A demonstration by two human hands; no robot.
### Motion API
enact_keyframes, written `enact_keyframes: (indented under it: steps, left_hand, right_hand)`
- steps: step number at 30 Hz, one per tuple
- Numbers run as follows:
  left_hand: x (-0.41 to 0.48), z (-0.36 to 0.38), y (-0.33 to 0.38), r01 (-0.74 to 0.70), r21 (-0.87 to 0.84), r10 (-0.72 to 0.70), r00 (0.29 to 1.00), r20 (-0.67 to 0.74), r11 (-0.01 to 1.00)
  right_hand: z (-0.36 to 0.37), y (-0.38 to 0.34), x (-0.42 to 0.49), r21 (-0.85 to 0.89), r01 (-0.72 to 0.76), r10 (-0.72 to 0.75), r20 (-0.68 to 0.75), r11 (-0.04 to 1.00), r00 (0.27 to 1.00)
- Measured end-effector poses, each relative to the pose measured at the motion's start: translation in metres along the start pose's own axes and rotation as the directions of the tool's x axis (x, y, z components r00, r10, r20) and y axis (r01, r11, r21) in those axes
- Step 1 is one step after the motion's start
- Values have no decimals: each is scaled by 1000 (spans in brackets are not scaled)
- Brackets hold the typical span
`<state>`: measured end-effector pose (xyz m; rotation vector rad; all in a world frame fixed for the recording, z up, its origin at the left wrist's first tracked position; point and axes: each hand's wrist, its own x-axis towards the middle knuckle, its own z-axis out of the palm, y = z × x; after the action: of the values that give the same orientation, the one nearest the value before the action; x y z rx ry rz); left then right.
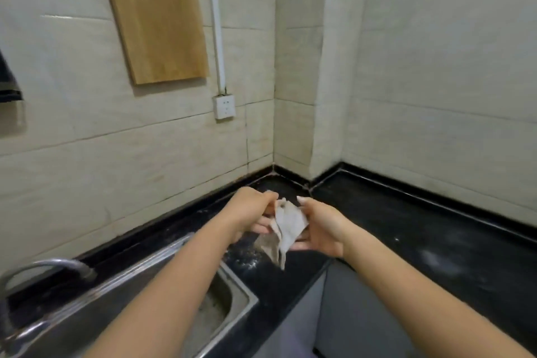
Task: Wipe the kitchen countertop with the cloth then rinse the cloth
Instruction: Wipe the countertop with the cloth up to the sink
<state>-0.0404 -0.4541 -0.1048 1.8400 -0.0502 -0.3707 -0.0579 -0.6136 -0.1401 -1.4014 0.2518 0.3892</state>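
I saw the crumpled pale cloth [287, 227] held in the air above the black countertop [406, 235], the left hand [250, 212] pinching its upper edge and the right hand [322, 227], at the cloth's three o'clock, gripping the other side with curled fingers. The steel sink [232, 296] lay at its seven o'clock, the tap [58, 266] beyond. On the tiled wall hung a wooden board [157, 14] at eleven o'clock and a white socket [224, 106] near twelve.
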Motion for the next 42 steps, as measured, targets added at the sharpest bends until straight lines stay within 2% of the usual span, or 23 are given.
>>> enact_keyframes:
  steps: [3, 6, 11, 15, 19, 23, 27, 33, 38, 42]
  left_hand:
    - [-22, 93, 2, 131, -190, -72, 955, 289, 973]
    - [-40, 184, 2, 175, -211, -62, 889, 454, 962]
    - [-58, 324, -3, 58, -77, -29, 943, 332, 995]
    - [-71, 436, -21, 0, 129, -64, 869, 490, 992]
    - [-80, 547, -34, -246, 304, 7, 788, 616, 920]
    - [-78, 650, -36, -470, 400, 67, 709, 702, 787]
    - [-59, 749, -37, -605, 423, 74, 625, 777, 675]
    - [-25, 875, -37, -718, 461, 58, 569, 820, 522]
    - [-10, 947, -46, -750, 532, 14, 583, 812, 394]
    - [-4, 990, -58, -711, 606, 0, 649, 761, 355]
  right_hand:
    - [-84, 31, -56, 156, -13, 28, -92, 988, 995]
    - [-161, 66, -117, 226, 24, 21, -193, 974, 981]
    - [-279, 118, -210, 320, 159, 22, -494, 934, 869]
    - [-355, 142, -280, 237, 178, 4, -608, 955, 794]
    - [-432, 171, -333, 26, 42, -7, -753, 999, 658]
    - [-513, 199, -370, -153, -171, -48, -865, 973, 500]
    - [-597, 215, -396, -286, -338, -158, -919, 896, 361]
    - [-714, 231, -425, -253, -369, -158, -950, 894, 270]
    - [-798, 249, -447, -187, -330, -134, -975, 925, 177]
    - [-875, 255, -464, -196, -351, -140, -974, 915, 180]
